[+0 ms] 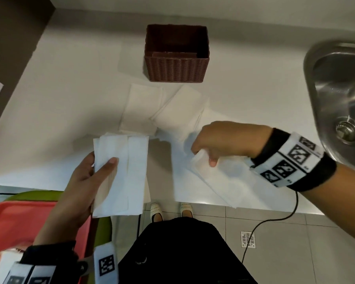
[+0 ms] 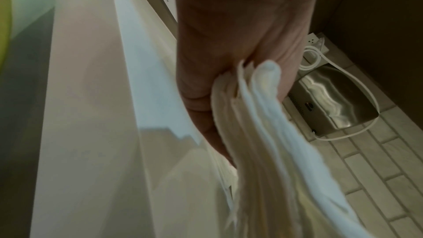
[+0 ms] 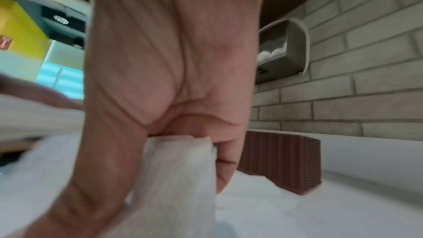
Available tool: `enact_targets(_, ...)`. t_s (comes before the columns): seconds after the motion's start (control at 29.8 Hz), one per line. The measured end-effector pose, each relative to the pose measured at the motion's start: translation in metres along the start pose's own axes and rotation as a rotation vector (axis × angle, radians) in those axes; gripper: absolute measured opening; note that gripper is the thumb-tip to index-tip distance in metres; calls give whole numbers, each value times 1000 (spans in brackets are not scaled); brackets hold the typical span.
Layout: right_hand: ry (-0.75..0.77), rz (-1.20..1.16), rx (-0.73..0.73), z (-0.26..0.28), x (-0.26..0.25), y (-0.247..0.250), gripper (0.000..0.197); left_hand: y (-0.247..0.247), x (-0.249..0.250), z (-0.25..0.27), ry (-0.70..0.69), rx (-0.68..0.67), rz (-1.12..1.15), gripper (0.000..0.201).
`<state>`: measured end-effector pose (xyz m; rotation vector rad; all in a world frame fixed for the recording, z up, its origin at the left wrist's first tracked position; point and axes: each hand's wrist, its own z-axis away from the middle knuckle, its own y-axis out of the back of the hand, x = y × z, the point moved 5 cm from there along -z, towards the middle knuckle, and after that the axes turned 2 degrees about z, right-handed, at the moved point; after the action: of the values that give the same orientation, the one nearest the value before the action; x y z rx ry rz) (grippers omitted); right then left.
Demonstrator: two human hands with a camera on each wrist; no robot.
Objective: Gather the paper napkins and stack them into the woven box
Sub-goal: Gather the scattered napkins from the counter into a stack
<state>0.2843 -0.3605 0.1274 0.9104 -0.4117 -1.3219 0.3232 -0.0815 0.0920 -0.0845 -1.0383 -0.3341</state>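
My left hand [image 1: 94,173] grips a stack of white napkins [image 1: 123,173] over the counter's front edge, thumb on top; the left wrist view shows the stack's layered edge [image 2: 263,133] in that hand [image 2: 228,61]. My right hand [image 1: 217,144] pinches the corner of another white napkin [image 1: 219,179] lying near the front edge, and the right wrist view shows this napkin [image 3: 178,169] held between thumb and fingers [image 3: 226,160]. Two more napkins [image 1: 139,109] [image 1: 180,107] lie flat in front of the brown woven box [image 1: 176,54], whose inside looks empty.
A steel sink [image 1: 340,95] is set into the white counter [image 1: 49,109] at the right. Red and green trays [image 1: 19,222] sit at the lower left. One faint napkin [image 1: 129,64] lies left of the box. A hand dryer [image 3: 281,50] hangs on the brick wall.
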Motion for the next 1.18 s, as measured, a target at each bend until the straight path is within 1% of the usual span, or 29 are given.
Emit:
enact_targets(0.03,9,31,3,-5,-1,-5,42,1,1,1,1,4,7,15)
enact_targets(0.07,15,33,38,-8,0,-7,46,2,2,3,1,6,14,16)
enact_targets(0.13,34,-5,121,-11,1,-11,44,5,1,5,2,22,20,20)
enact_targets(0.17,44,0,134,-13,2,-14,47,7,1,6,0,30,26,21)
enact_targets(0.27,26,108,91,-15,2,-23,67,12,-1,8,-11,55,55,29)
enact_targets(0.3,26,145,105,-14,2,-25,68,13,-2,7,-9,67,59,29)
enact_targets(0.37,22,177,146,-11,1,-28,59,14,-3,7,-5,76,73,22)
enact_targets(0.4,19,189,172,-10,0,-28,52,14,-2,7,-2,75,82,23)
enact_targets(0.5,42,210,198,-4,-4,-22,36,12,-1,3,-27,49,47,59)
enact_targets(0.54,50,203,204,2,-7,-19,31,12,0,2,-23,52,35,63)
enact_targets(0.57,60,191,213,8,-10,-17,26,12,0,0,-20,61,28,63)
enact_targets(0.6,57,163,196,16,-12,-19,21,11,-1,-2,-13,72,30,56)
enact_targets(0.67,30,64,161,38,-12,-26,22,10,0,-6,-5,82,38,26)
enact_targets(0.71,20,-8,140,49,-8,-30,21,11,-1,-8,1,93,42,20)
enact_targets(0.74,-2,-82,109,60,-3,-32,16,11,-1,-9,2,91,45,25)
enact_targets(0.77,-28,-142,83,70,7,-34,9,11,-1,-9,-9,75,45,37)
enact_targets(0.81,-68,-211,63,80,19,-33,9,9,0,-8,-23,54,35,55)
enact_targets(0.84,-105,-269,50,89,31,-30,15,8,0,-9,-31,43,14,71)
enact_targets(0.87,-140,-320,68,97,44,-24,19,8,1,-9,-39,51,3,78)
enact_targets(0.91,-173,-369,122,103,54,-15,18,6,2,-9,-40,57,1,73)
enact_targets(0.94,-199,-404,181,108,61,-4,14,3,3,-9,-35,61,10,58)
enact_targets(0.97,-219,-441,241,110,68,6,14,0,5,-9,-24,56,22,40)
enact_targets(1.01,-239,-479,290,107,74,16,15,-3,6,-10,-4,47,27,28)
enact_targets(1.04,-258,-517,323,100,80,25,16,-5,7,-11,16,45,26,24)
enact_targets(1.11,-281,-517,345,77,90,37,19,-9,10,-10,21,35,32,27)
enact_targets(1.14,-287,-476,336,62,92,41,22,-11,12,-9,11,26,33,34)
enact_targets(1.18,-300,-415,310,47,93,43,25,-12,14,-8,-3,19,28,45)
